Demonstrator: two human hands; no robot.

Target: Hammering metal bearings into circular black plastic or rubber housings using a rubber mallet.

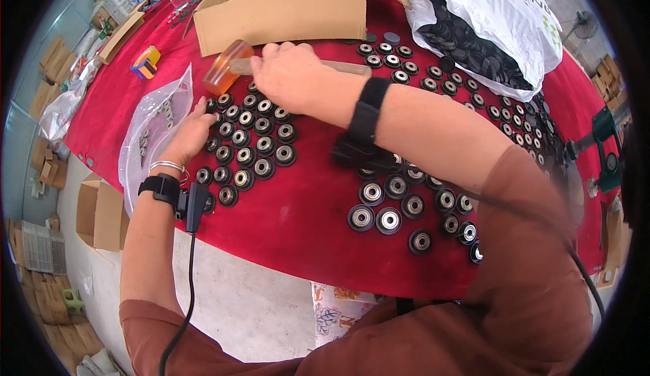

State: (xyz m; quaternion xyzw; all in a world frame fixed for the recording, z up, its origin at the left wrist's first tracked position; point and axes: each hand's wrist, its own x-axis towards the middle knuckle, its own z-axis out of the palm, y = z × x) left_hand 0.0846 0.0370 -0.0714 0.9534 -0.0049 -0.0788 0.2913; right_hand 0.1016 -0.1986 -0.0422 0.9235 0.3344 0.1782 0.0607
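My right hand is wrapped round the wooden handle of a mallet. Its translucent amber head hangs over the far end of a cluster of black wheels with metal bearing centres. At the left edge of that cluster, my left hand has its thumb and forefinger at a black wheel just below the mallet head. The grip there is partly hidden. Beside the left hand lies a clear plastic bag with small metal bearings in it.
Under everything is a red-covered table. More bearing wheels are spread on the right. A cardboard box and a white sack of black discs stand at the back. An orange-and-blue tape measure lies far left; a green metal device is at right.
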